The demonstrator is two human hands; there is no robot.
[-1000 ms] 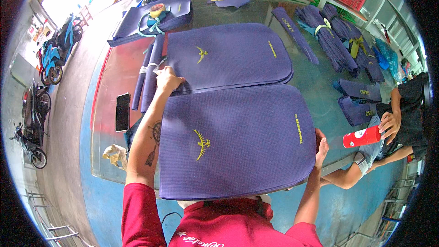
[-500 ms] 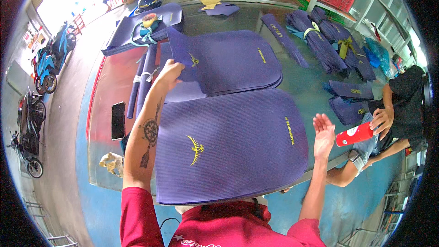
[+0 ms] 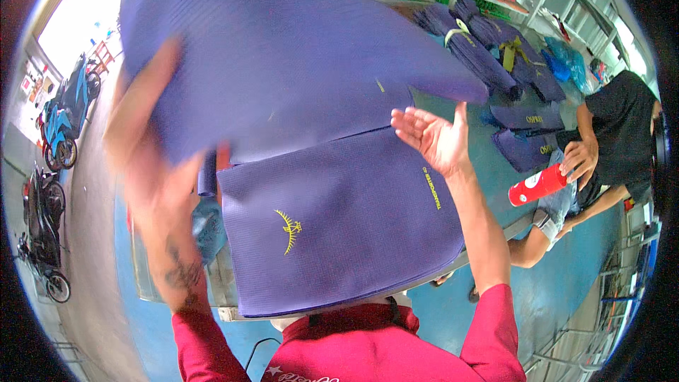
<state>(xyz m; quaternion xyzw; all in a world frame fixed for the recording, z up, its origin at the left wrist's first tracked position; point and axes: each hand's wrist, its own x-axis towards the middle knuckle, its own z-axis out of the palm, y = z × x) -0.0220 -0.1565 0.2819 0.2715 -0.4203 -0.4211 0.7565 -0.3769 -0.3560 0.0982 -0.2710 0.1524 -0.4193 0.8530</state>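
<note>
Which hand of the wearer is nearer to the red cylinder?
Right: the right hand is left of the cylinder; the left hand, holding a purple sheet, is farther left.

Your table (image 3: 484, 163) has a greenish, glossy top. Nearest you on it lies a neat stack of purple panels (image 3: 339, 255), and just beyond that, as far as the blur lets you judge, a second purple stack (image 3: 332, 124). To your right sit two small piles of purple strips (image 3: 525, 148); farther back lie tied purple bundles (image 3: 488, 67), side by side.
</note>
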